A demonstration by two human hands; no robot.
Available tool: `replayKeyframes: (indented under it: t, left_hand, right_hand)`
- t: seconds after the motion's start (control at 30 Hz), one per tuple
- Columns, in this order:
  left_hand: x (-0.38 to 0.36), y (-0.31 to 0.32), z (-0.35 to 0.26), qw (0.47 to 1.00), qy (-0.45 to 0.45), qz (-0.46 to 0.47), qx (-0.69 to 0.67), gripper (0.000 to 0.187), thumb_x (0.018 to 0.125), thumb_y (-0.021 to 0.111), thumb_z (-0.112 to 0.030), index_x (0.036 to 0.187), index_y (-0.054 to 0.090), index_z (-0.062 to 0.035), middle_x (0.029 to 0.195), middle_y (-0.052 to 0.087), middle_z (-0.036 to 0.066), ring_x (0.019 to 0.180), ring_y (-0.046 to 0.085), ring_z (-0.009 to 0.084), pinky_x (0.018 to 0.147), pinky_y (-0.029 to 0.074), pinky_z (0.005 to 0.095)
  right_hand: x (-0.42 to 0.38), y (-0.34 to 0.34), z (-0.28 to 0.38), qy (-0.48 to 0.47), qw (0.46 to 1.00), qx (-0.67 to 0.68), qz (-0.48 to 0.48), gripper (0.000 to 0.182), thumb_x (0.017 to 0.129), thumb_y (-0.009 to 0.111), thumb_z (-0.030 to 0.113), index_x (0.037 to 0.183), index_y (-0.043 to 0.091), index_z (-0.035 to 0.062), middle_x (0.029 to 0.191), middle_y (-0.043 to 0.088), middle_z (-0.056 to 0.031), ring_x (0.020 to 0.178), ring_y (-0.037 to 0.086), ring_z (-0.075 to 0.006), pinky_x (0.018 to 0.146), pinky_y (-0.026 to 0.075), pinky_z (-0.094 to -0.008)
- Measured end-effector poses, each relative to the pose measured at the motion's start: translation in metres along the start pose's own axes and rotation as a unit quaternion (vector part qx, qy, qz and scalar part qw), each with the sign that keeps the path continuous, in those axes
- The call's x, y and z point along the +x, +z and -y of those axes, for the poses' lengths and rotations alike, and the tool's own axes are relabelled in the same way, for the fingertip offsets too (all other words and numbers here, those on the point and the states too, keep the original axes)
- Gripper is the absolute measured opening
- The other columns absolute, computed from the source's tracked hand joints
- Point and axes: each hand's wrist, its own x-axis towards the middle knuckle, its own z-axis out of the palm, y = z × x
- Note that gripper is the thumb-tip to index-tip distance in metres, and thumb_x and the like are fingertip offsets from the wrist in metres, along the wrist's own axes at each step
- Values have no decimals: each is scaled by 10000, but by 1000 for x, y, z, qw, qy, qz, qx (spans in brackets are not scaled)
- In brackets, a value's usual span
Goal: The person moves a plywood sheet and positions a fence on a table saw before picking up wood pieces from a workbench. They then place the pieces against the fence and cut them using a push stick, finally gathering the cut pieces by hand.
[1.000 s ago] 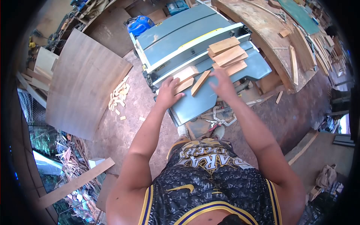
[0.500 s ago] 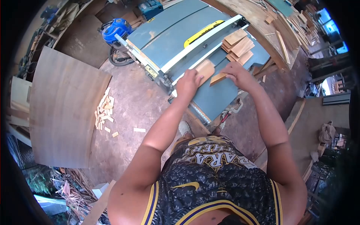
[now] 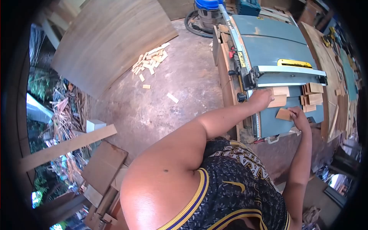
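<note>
On the grey table of the table saw, my left hand is closed on the left end of a small flat wooden block. A second wooden block lies against it on the fence side. My right hand pinches the right end of another wooden block, tilted just in front of those two. Beyond my right hand, several similar blocks sit in an overlapping pile. My left fingertips are partly hidden behind the hand.
The saw's metal fence crosses the table behind the blocks, with a yellow blade insert beyond it. Offcuts lie on the floor by a large plywood sheet. A blue-topped shop vacuum stands behind. A workbench adjoins the right side.
My view has swung left, so the saw appears farther right. Both hands stay at the blocks on the table, and the right still pinches one.
</note>
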Motion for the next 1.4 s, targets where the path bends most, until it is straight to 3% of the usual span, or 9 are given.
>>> replayKeyframes:
  t: [0.17,0.27,0.37,0.47,0.63,0.9,1.13,1.3,1.4]
  left_hand:
    - [-8,1,-1,1000,-25,12,-11,248,926,563,-245,936,656,-16,891,653,226,865,632,400,788,492,464]
    - [0,28,16,997,34,-27,-68,309,954,494,-229,935,683,14,886,654,268,842,651,365,776,490,410]
    - [-6,7,-14,947,-138,57,-286,349,979,479,-285,1015,666,7,890,676,100,824,636,180,767,497,362]
    - [-12,3,-20,993,85,-75,28,272,915,585,-242,1065,644,-24,1042,649,178,1015,606,327,900,471,376]
    - [-13,26,-32,957,127,-85,247,478,795,693,-144,1242,534,-87,1322,496,128,1188,497,319,969,411,451]
    - [6,41,-49,948,63,-91,297,483,735,770,-215,1160,588,-77,1142,570,130,1051,553,333,907,452,420]
    - [28,26,-32,957,-230,59,-167,358,969,515,-293,1066,646,26,879,671,125,744,641,150,644,549,265]
    - [37,33,-39,973,-225,2,-45,356,939,573,-281,1094,626,35,893,683,139,813,658,171,669,553,280]
    - [18,40,-39,987,-47,-88,129,422,797,749,-258,1106,627,2,1017,657,158,839,662,215,744,541,328]
  right_hand:
    - [10,20,60,-221,957,-48,-184,560,716,731,8,1246,555,65,1199,578,-153,1163,531,-321,1010,424,-406]
    - [20,32,66,-285,946,-86,-125,599,623,766,9,1191,581,65,1225,577,-149,1161,518,-348,1015,412,-432]
    - [5,14,52,-294,933,-85,-191,563,606,761,8,1142,602,75,1163,606,-128,1132,525,-349,991,419,-433]
    - [-19,-6,15,-230,945,-98,-213,544,608,787,39,1121,614,95,1108,621,-96,1082,542,-326,946,434,-426]
    - [-28,-7,-38,-222,955,-100,-170,662,536,866,145,1141,603,87,1150,604,-102,1108,537,-320,961,429,-420]
    - [-24,10,-55,-210,968,-99,-99,592,647,827,149,1186,583,118,1171,592,-66,1151,514,-294,985,430,-400]
    - [-33,5,-70,-238,962,-67,-117,554,673,800,98,1182,585,122,1165,593,-67,1121,514,-300,981,426,-400]
    - [-24,-8,-55,-264,944,-57,-190,508,667,785,69,1133,587,111,1130,592,-63,1095,504,-306,974,417,-407]
    - [-11,-15,-49,-264,942,-55,-198,499,664,781,58,1119,582,104,1128,586,-66,1100,501,-310,971,418,-407]
